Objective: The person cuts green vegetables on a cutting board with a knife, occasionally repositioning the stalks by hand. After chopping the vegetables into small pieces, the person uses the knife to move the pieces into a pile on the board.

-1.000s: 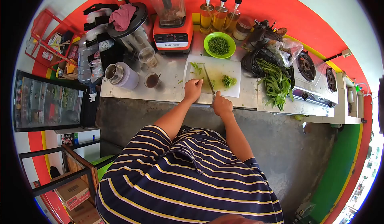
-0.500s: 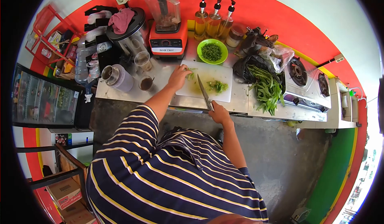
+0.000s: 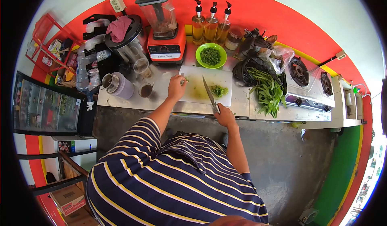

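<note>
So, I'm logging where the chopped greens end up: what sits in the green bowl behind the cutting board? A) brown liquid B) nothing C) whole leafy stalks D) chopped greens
D: the green bowl holds a dark pile of finely chopped greens, while the whole leafy stalks lie on the counter to the right of the cutting board.

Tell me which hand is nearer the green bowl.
Left. The left hand rests at the cutting board's left edge, below-left of the green bowl; the right hand grips the knife farther down.
</note>
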Demonstrator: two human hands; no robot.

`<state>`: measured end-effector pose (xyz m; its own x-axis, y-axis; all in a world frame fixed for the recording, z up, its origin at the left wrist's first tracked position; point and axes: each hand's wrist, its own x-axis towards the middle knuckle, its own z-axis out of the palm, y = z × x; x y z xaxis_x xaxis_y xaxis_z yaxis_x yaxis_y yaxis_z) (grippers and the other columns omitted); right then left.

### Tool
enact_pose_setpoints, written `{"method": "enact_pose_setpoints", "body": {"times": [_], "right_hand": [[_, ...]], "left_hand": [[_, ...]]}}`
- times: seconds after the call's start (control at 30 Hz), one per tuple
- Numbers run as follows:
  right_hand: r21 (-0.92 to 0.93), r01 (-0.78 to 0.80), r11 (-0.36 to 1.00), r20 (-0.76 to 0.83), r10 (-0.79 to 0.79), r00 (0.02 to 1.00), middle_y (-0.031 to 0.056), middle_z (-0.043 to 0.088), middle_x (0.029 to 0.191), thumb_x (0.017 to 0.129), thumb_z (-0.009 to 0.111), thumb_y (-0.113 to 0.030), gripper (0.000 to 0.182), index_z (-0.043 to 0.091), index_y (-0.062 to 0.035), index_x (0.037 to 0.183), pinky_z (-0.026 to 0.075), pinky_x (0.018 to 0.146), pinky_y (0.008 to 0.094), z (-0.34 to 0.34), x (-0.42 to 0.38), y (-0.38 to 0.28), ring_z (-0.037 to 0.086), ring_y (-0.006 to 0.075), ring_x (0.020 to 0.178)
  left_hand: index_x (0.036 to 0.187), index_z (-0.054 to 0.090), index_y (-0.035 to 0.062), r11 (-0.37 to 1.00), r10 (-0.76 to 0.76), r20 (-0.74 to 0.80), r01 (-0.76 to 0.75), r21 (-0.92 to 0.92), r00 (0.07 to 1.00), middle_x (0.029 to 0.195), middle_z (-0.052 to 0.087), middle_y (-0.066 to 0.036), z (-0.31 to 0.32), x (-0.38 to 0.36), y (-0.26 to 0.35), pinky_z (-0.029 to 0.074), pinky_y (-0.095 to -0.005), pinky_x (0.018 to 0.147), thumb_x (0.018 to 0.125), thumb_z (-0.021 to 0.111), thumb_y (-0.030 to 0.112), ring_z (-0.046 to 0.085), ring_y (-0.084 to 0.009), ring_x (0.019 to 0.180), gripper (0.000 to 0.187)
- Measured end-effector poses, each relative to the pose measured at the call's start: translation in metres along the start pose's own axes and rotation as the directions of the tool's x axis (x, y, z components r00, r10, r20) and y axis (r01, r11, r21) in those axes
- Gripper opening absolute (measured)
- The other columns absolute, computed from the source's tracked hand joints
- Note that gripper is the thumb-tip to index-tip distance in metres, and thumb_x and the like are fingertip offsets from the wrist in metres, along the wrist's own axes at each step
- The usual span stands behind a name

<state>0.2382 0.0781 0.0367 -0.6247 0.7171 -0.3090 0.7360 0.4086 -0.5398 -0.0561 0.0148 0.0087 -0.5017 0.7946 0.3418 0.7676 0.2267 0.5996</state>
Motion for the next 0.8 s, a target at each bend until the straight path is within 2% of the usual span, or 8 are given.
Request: {"method": "enact_pose_setpoints", "body": {"times": [0.07, 0.1, 0.17, 0.3, 0.37, 0.47, 0.6, 0.8], "right_hand": [[0.008, 0.019, 1.000, 0.014, -0.019, 1.000, 0.0228, 0.070, 0.103, 0.085, 0.068, -0.024, 0.043, 0.056, -0.0111, 0.124, 0.052, 0.085, 0.0538, -0.001, 0.003, -0.007, 0.065, 0.0434, 0.101], [0.014, 0.049, 0.999, 0.026, -0.049, 0.998, 0.0228, 0.070, 0.103, 0.084, 0.069, -0.025, 0.044, 0.056, -0.0111, 0.124, 0.052, 0.085, 0.0537, 0.001, 0.006, -0.009, 0.065, 0.0432, 0.102], [0.023, 0.083, 0.996, 0.042, -0.084, 0.996, 0.0227, 0.070, 0.103, 0.084, 0.069, -0.025, 0.044, 0.057, -0.0112, 0.124, 0.052, 0.085, 0.0535, 0.004, 0.011, -0.013, 0.065, 0.0430, 0.102], [0.034, 0.161, 0.986, 0.092, -0.164, 0.982, 0.0231, 0.070, 0.102, 0.085, 0.067, -0.026, 0.043, 0.057, -0.0109, 0.124, 0.052, 0.085, 0.0535, 0.013, 0.017, -0.020, 0.065, 0.0430, 0.101], [0.027, 0.177, 0.984, 0.083, -0.179, 0.980, 0.0231, 0.070, 0.102, 0.086, 0.066, -0.026, 0.042, 0.058, -0.0110, 0.124, 0.052, 0.084, 0.0536, 0.019, 0.018, -0.021, 0.065, 0.0432, 0.101], [0.019, 0.084, 0.996, 0.024, -0.084, 0.996, 0.0238, 0.070, 0.101, 0.088, 0.062, -0.025, 0.037, 0.059, -0.0104, 0.122, 0.052, 0.084, 0.0548, 0.018, 0.017, -0.015, 0.067, 0.0440, 0.095], [-0.059, -0.024, 0.998, -0.015, 0.023, 1.000, 0.0260, 0.070, 0.099, 0.089, 0.058, -0.023, 0.034, 0.058, -0.0065, 0.120, 0.053, 0.083, 0.0564, 0.010, 0.013, -0.004, 0.067, 0.0453, 0.093], [0.060, -0.034, 0.998, -0.102, 0.040, 0.994, 0.0258, 0.069, 0.096, 0.092, 0.060, -0.027, 0.033, 0.060, -0.0067, 0.117, 0.052, 0.082, 0.0560, 0.009, 0.008, -0.001, 0.066, 0.0468, 0.093]], "left_hand": [[0.094, 0.069, 0.0018, 0.969, -0.185, -0.021, 0.179, -0.171, 0.982, 0.097, 0.071, -0.012, -0.004, -0.010, 0.003, 0.051, -0.0362, 0.089, 0.086, 0.072, 0.008, 0.067, -0.0268, 0.095, 0.010], [0.094, 0.069, 0.0018, 0.969, -0.189, -0.020, 0.183, -0.168, 0.982, 0.097, 0.071, -0.012, -0.006, -0.015, 0.002, 0.051, -0.0362, 0.089, 0.086, 0.072, 0.008, 0.067, -0.0268, 0.095, 0.010], [0.097, 0.068, -0.0005, 0.879, -0.288, 0.023, 0.274, -0.391, 0.957, 0.095, 0.073, -0.013, -0.012, -0.022, -0.002, 0.053, -0.0309, 0.083, 0.091, 0.069, 0.006, 0.070, -0.0207, 0.089, 0.009], [0.103, 0.066, -0.0003, 0.848, -0.322, 0.102, 0.334, -0.413, 0.941, 0.098, 0.073, -0.011, -0.026, -0.027, -0.009, 0.052, -0.0279, 0.083, 0.093, 0.067, 0.004, 0.069, -0.0148, 0.090, 0.011], [0.114, 0.065, -0.0009, 0.746, -0.370, 0.089, 0.353, -0.564, 0.925, 0.096, 0.073, -0.011, -0.029, -0.029, -0.009, 0.052, -0.0290, 0.081, 0.093, 0.067, 0.003, 0.069, -0.0152, 0.089, 0.022], [0.129, 0.061, 0.0013, 0.647, -0.401, 0.134, 0.384, -0.659, 0.906, 0.098, 0.073, -0.010, -0.036, -0.032, -0.002, 0.052, -0.0285, 0.083, 0.095, 0.065, 0.003, 0.068, -0.0137, 0.090, 0.034], [0.131, 0.062, 0.0001, 0.606, -0.420, 0.242, 0.469, -0.643, 0.875, 0.101, 0.073, -0.010, -0.030, -0.035, -0.003, 0.052, -0.0288, 0.085, 0.096, 0.063, 0.003, 0.068, -0.0136, 0.092, 0.035], [0.114, 0.069, -0.0059, 0.594, -0.425, 0.331, 0.535, -0.600, 0.843, 0.103, 0.073, -0.010, -0.011, -0.040, -0.012, 0.051, -0.0273, 0.086, 0.097, 0.064, 0.006, 0.067, -0.0131, 0.094, 0.021]]}}
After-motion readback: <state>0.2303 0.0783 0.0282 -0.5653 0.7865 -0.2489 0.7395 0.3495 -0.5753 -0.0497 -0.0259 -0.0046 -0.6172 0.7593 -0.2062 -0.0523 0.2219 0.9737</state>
